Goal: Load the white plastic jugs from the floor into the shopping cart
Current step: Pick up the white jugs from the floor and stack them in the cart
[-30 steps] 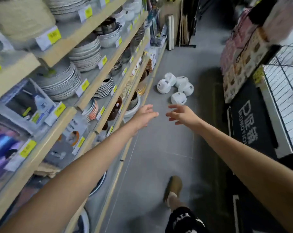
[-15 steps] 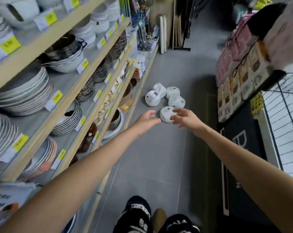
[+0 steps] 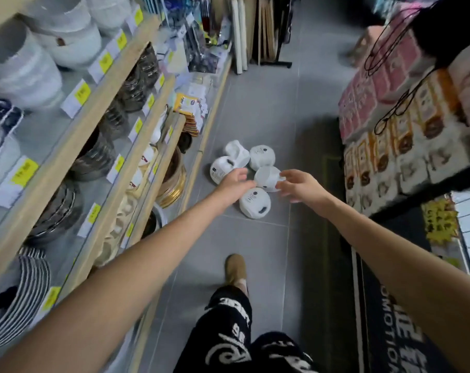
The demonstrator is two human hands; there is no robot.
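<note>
Wooden-edged shelves (image 3: pixel 93 122) on the left hold glossy white ceramic bowls (image 3: pixel 66 41), dark shiny metal bowls (image 3: pixel 93 154) and striped plates (image 3: pixel 26 292). The left hand (image 3: pixel 232 184) reaches forward with its fingers loosely extended and holds nothing. It is over a cluster of five round white plastic jugs (image 3: pixel 262 156) lying on the smooth grey tiled floor (image 3: pixel 255 103), far down the aisle. The right hand (image 3: pixel 301 188) is spread open, its blurred fingers at the right side of the middle jug (image 3: pixel 266 176); whether they touch it is unclear. At the right stand pink and orange packaged goods (image 3: pixel 390 130) above a black printed mat (image 3: pixel 403 332).
</note>
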